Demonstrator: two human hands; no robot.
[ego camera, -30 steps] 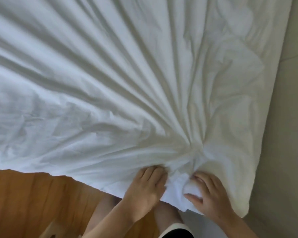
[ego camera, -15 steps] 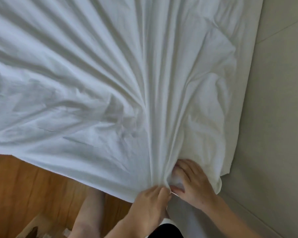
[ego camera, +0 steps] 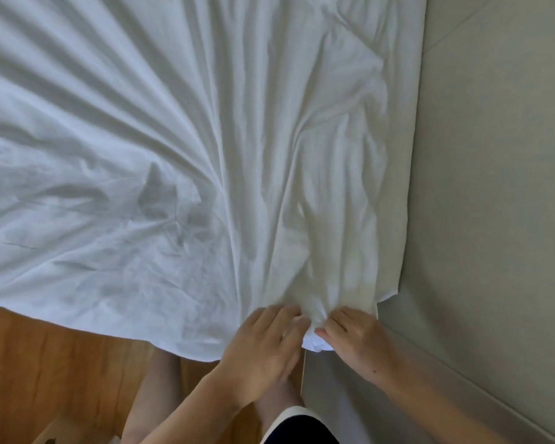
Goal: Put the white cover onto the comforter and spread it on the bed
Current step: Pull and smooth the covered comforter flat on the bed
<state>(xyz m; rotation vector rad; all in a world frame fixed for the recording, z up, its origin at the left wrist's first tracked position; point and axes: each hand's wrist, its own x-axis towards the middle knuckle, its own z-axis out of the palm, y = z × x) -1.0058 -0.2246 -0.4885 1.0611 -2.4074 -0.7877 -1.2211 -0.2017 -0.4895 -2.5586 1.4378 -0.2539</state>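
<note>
At bed edge, left hand (ego camera: pixel 263 342), right hand (ego camera: pixel 354 339), pinching white cover (ego camera: pixel 205 155)

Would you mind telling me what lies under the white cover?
The white cover hides whatever it lies on. Only wooden floor shows beneath its near edge, and a grey surface beside it.

One white cover (ego camera: pixel 180 149), one bed (ego camera: pixel 494 187) beneath it, two hands: a left hand (ego camera: pixel 263 344) and a right hand (ego camera: pixel 359 341). Two bare legs (ego camera: pixel 151 392) stand on one wooden floor (ego camera: pixel 45 363).
</note>
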